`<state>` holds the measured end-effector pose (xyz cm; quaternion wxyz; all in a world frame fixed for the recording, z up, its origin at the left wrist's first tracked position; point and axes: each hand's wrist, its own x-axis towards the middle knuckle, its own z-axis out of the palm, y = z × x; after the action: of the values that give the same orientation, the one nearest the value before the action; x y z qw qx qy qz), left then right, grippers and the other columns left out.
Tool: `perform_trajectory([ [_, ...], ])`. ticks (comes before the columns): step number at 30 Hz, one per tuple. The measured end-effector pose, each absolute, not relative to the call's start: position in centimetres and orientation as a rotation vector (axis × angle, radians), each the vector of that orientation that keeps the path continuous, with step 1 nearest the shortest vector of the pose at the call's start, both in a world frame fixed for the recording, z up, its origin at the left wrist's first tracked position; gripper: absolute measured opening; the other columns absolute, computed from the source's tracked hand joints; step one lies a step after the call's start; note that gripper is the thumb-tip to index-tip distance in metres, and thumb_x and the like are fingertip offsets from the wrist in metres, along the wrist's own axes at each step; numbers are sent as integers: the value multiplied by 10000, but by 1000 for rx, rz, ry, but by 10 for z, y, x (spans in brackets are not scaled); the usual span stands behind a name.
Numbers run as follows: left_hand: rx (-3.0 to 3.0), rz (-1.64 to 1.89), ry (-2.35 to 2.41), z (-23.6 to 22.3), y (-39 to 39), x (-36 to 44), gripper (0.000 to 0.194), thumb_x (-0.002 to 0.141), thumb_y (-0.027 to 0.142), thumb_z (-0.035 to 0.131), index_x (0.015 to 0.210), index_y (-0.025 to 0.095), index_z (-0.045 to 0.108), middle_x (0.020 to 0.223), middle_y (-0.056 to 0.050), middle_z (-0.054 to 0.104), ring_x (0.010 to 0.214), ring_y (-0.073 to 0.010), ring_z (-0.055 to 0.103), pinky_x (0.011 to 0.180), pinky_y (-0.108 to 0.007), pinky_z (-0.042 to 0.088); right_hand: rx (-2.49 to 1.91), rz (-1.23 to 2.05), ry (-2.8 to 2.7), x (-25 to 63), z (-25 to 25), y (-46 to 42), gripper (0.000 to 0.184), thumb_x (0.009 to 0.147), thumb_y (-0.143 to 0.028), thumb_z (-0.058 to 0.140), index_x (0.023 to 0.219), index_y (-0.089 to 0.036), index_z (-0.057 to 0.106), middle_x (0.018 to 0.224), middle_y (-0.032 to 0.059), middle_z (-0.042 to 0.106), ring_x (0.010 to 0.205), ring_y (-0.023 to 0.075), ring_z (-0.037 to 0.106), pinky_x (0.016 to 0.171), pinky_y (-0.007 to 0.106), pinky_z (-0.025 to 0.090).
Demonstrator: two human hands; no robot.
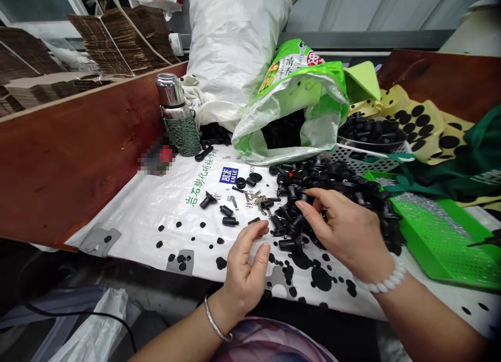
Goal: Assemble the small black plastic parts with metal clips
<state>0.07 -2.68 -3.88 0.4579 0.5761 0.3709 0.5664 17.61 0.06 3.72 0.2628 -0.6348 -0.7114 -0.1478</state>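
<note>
My left hand (247, 268) hovers over the front of the white sheet (156, 216), thumb apart from the curled fingers, and nothing shows in it. My right hand (346, 229) is over the right part of a heap of black plastic parts (289, 226). Its thumb and forefinger are apart, with black parts visible behind the gap; whether the fingertips touch any is unclear. Left of the heap lie small metal pieces (256, 199), a black T-shaped part (207, 199) and short black cylinders (230, 221).
A green snack bag (332, 85) of black pieces lies open at the back. A steel flask (172, 111) stands at the left, by a wooden side board (86, 158). On the right are a green tray (438, 247) with shiny small pieces and a white basket (352, 158).
</note>
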Motion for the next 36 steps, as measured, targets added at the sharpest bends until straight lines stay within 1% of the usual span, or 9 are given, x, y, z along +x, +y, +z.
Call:
perform_trajectory([
  [5,1615,1353,930,-35,-28,-3,323,867,143,460,1178,189,532,1134,-106,582,1027,-211,562,927,-364,442,-1783,-368,-2163,156,38,35,228,877,-323,455,948,-182,619,825,28,647,723,158,605,564,257,358],
  [8,1672,1332,928,-33,-27,-5,322,862,121,455,1167,188,535,1109,-100,588,1012,-201,564,914,-349,447,-1831,-336,-2379,138,41,64,238,895,-290,415,961,-164,605,894,66,646,823,192,597,649,281,369],
  [14,1712,1329,910,-32,-27,-5,299,857,109,452,1132,177,547,1044,-100,606,969,-195,572,878,-345,462,-1743,-274,-2673,116,28,126,194,836,-133,499,995,-167,606,1037,83,611,999,237,533,839,379,368],
  [17,1713,1328,896,-32,-26,-6,292,856,114,451,1120,176,559,1015,-103,616,942,-200,579,854,-344,472,-1792,-219,-2760,116,18,147,208,854,-249,537,1031,-149,581,1050,64,593,982,210,549,857,424,415],
  [22,1708,1306,861,-31,-27,-7,279,854,125,457,1098,169,584,977,-108,628,910,-198,589,826,-331,480,-1861,-198,-2770,120,17,155,265,866,-324,528,1035,-124,569,1040,69,594,916,173,584,810,386,476],
  [27,1418,1280,845,-33,-25,-8,258,867,210,480,1092,170,599,995,-106,645,889,-190,612,824,-324,480,-1793,-223,-2665,125,37,125,190,875,-241,484,887,-121,632,879,93,651,846,188,599,797,348,425],
  [31,833,1289,761,-30,-16,-11,357,856,348,513,1161,166,552,1043,-114,654,798,-166,643,775,-325,492,-1585,-201,-2623,124,46,73,248,895,-257,423,1049,-173,599,983,70,648,877,170,579,798,297,397],
  [33,627,1298,674,-26,-11,-13,379,844,392,523,1151,170,556,1019,-107,662,773,-157,643,744,-318,495,-1352,-208,-2568,119,42,46,257,883,-230,420,1023,-136,615,963,94,650,866,184,564,807,318,394],
  [36,476,1282,613,-21,-8,-14,311,832,373,552,1058,167,610,923,-72,679,729,-125,628,707,-273,488,-1089,-298,-2502,106,29,17,309,885,-155,349,978,-86,636,891,132,650,792,206,544,756,363,414],
])
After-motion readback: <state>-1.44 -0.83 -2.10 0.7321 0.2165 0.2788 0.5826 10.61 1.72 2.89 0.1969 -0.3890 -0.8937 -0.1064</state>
